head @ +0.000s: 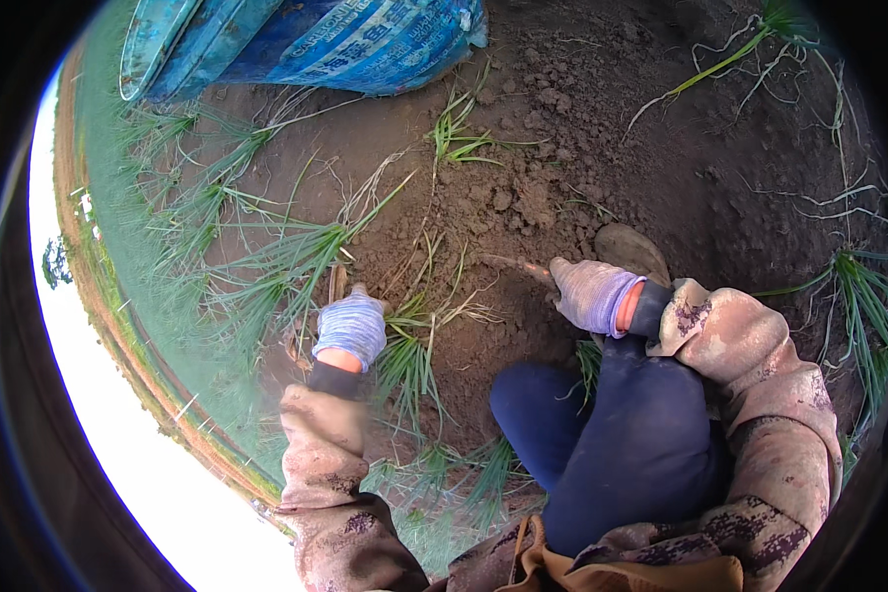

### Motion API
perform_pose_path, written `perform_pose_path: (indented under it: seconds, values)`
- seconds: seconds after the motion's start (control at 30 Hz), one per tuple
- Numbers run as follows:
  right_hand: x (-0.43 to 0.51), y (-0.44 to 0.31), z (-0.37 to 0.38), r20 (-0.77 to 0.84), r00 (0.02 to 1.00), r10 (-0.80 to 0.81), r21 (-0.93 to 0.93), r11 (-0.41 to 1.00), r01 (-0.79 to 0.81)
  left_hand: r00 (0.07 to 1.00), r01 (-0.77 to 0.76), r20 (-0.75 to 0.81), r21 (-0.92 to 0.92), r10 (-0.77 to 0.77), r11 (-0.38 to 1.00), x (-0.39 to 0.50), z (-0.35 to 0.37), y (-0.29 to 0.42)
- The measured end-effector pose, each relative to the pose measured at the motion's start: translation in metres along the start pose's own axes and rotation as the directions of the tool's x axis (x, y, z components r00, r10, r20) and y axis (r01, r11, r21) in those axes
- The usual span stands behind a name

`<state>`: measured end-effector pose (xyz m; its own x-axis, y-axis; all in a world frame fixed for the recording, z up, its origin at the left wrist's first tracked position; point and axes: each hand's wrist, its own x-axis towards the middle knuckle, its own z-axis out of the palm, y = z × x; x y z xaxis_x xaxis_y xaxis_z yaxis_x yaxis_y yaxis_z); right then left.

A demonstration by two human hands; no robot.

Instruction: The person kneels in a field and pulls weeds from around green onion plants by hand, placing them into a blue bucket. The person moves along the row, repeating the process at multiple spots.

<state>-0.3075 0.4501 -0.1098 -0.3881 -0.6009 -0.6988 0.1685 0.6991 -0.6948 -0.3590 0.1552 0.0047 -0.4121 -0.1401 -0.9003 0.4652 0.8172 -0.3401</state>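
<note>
My left hand [351, 325], in a pale knitted glove, is low over the soil at the lower centre-left, among green grass-like plants [407, 362]. Its fingertips are partly hidden, and whether they grip a stem cannot be told. My right hand [592, 292], in a similar soiled glove, is closed around a thin hand tool [514, 263] with a narrow, earthy blade pointing left over loose soil. The tool's handle is hidden in the glove. A brownish stick-like piece [337, 283] stands just above my left fingertips. A small leafy plant [455, 140] lies on the soil farther up.
A blue printed sack [385, 44] with a bluish rim-like opening [159, 44] lies at the top left. A rounded brown object [631, 251], perhaps a shoe, is beside my right hand. Plants with bare roots [858, 288] lie at the right. More plants [214, 200] spread leftward.
</note>
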Motion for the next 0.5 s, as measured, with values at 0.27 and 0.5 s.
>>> perform_pose_path:
  seconds: [0.27,0.5]
  values:
    - [0.006,0.002,-0.004,-0.109,0.994,-0.013,-0.021,1.000,0.011,0.890,-0.239,-0.455,-0.488,-0.011,0.839,0.037,-0.002,0.005]
    - [0.004,0.005,-0.009,-0.085,0.996,0.026,0.011,1.000,-0.026,0.997,0.034,0.079,-0.427,0.000,0.903,0.090,-0.007,0.047]
